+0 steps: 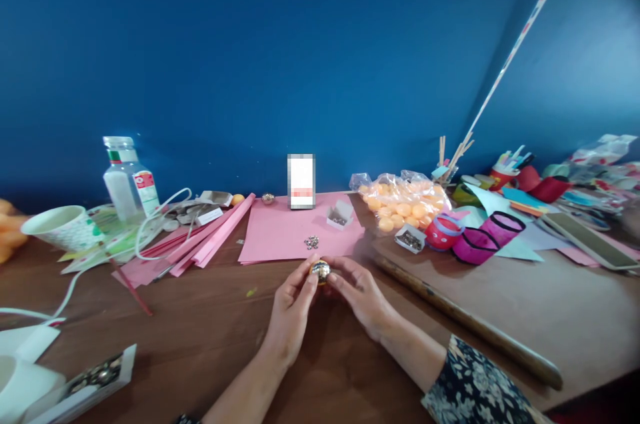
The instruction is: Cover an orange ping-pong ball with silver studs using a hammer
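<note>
1. The left hand [293, 307] and the right hand [361, 294] meet over the brown counter [210, 337], near its front edge.
2. Between the fingertips of both hands there is a small ball [321, 271] covered with shiny silver studs; some orange shows at its side.
3. Both hands are partly closed: the fingers are bent and pinch the ball from the left and from the right, and the palms do not touch it.
4. The ball is held just above the counter, directly in front of the pink paper sheet [285, 231].
5. On this sheet lie a small heap of loose studs [311, 242] and a little white box [339, 215] with more studs inside.
6. Behind the sheet a phone [301, 181] stands upright against the blue wall [300, 57].
7. To the right of the sheet is a clear bag of orange balls [400, 204], and beside it a second small box of studs [410, 239].
8. On the left are a plastic bottle [127, 181], a paper cup [63, 227] and folded pink paper strips [210, 241].
9. The right forearm has a dark sleeve [480, 387] with a flower pattern.
</note>
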`<move>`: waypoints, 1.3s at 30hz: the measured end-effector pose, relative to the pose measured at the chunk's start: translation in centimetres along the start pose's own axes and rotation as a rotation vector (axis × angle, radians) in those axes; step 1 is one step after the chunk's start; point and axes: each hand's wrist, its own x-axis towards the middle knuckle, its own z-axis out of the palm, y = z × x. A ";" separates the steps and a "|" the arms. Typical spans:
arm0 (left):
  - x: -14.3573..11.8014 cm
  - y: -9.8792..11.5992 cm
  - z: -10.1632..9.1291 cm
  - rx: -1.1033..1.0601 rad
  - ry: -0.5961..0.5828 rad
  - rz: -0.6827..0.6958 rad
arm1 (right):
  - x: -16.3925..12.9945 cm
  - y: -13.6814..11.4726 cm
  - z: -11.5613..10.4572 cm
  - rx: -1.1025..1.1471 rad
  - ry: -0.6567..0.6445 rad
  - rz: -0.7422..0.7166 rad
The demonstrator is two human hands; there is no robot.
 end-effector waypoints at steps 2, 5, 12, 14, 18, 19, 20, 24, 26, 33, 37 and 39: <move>0.0 0.1 0.2 -0.115 -0.006 -0.032 | 0.0 0.1 0.0 0.002 -0.006 -0.007; -0.1 0.1 0.3 -0.187 0.004 -0.060 | 0.0 0.2 -0.1 0.005 -0.010 -0.023; -0.1 0.0 0.2 -0.163 0.027 -0.091 | 0.1 0.4 0.1 0.041 0.018 0.006; -0.1 -0.1 0.2 -0.143 0.029 -0.088 | 0.1 0.5 0.1 0.066 0.025 0.028; 0.0 -0.2 0.1 -0.153 0.003 -0.074 | 0.2 0.5 0.1 0.119 0.052 0.080; 0.0 -0.2 0.1 -0.149 0.000 -0.072 | 0.2 0.5 0.1 0.124 0.058 0.087; 0.0 -0.3 0.1 -0.136 -0.003 -0.069 | 0.1 0.5 0.1 0.129 0.062 0.090; 0.1 -0.4 0.0 -0.057 0.000 -0.036 | 0.1 0.4 0.1 0.125 0.053 0.079; 0.1 -0.4 -0.1 0.001 0.006 -0.004 | 0.0 0.3 0.2 0.108 0.051 0.070; -0.1 -0.4 -0.5 0.257 0.045 0.084 | -0.1 0.4 0.3 0.024 0.033 -0.020; -0.1 -0.4 -0.4 0.263 0.043 0.082 | -0.1 0.4 0.4 0.003 0.029 -0.030; -0.1 -0.3 -0.3 0.271 0.045 0.082 | 0.0 0.4 0.4 0.004 0.032 -0.028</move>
